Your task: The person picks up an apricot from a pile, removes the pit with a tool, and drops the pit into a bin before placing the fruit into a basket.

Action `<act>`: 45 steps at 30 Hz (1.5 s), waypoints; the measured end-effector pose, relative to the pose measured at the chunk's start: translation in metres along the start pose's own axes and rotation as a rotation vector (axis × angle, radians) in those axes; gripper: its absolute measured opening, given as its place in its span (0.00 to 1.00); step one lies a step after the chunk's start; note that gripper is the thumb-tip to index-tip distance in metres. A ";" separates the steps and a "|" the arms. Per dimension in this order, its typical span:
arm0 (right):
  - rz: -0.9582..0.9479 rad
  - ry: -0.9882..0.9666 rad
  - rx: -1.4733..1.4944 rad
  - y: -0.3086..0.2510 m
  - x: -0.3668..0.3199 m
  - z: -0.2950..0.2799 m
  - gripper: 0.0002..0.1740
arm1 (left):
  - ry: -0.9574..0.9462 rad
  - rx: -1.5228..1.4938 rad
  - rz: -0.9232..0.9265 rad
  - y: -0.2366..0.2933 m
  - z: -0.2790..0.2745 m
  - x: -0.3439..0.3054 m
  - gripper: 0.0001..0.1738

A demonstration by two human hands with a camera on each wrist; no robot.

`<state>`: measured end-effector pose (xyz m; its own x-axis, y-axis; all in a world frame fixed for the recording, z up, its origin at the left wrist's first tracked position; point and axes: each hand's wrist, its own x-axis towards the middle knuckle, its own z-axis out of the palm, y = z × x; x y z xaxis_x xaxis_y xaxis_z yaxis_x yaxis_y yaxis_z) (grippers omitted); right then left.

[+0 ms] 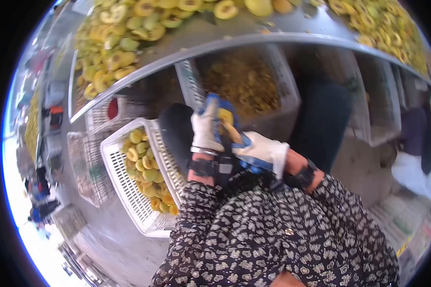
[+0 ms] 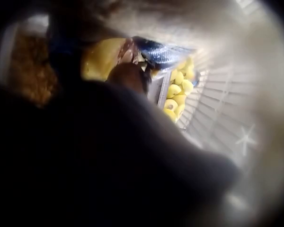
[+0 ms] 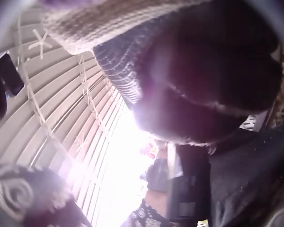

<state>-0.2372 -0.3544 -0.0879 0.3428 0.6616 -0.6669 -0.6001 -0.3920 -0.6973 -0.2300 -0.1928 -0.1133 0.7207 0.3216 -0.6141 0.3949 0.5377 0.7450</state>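
In the head view my left hand (image 1: 207, 126), in a white and blue glove, holds a yellow fruit half (image 1: 226, 116) in front of my lap. The left wrist view shows the fruit's yellow flesh (image 2: 102, 59) close up, with a reddish-brown middle. My right hand (image 1: 262, 150), gloved alike, has its fingers curled round a slim tan piece (image 1: 232, 134) that points at the fruit. I cannot tell what kind of tool this piece is. Seen from the right wrist, the right glove (image 3: 118, 66) is dark and blurred and hides the work.
A white slatted basket (image 1: 119, 174) with yellow fruit halves stands left of my legs. Under the metal table edge (image 1: 215, 46) is a crate (image 1: 286, 79) of brown scraps between my knees. Fruit halves (image 1: 115, 60) are heaped on the table. More crates (image 1: 368, 103) stand at right.
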 end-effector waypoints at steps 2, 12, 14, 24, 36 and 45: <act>0.023 -0.197 0.381 0.003 0.003 -0.003 0.11 | -0.064 0.050 -0.008 0.006 0.001 -0.009 0.17; 0.191 -0.447 0.728 0.000 0.006 -0.016 0.04 | -0.124 0.017 -0.093 0.020 -0.003 -0.012 0.20; 0.191 -0.480 0.903 -0.003 -0.004 -0.012 0.08 | -0.216 0.091 -0.100 0.026 -0.004 -0.011 0.22; 0.217 -0.751 1.228 0.006 0.010 -0.018 0.23 | -0.319 -0.145 -0.046 0.029 0.013 -0.003 0.18; -0.360 0.211 -0.771 0.000 0.024 -0.049 0.17 | -0.082 -0.432 0.447 0.080 -0.070 -0.005 0.22; -0.027 0.384 -0.779 0.001 0.023 -0.053 0.23 | 0.947 1.046 0.402 0.105 -0.197 -0.082 0.14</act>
<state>-0.1916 -0.3738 -0.1178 0.6541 0.4705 -0.5923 0.0295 -0.7983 -0.6015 -0.3601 -0.0090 -0.0358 0.4076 0.9120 0.0457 0.7834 -0.3749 0.4956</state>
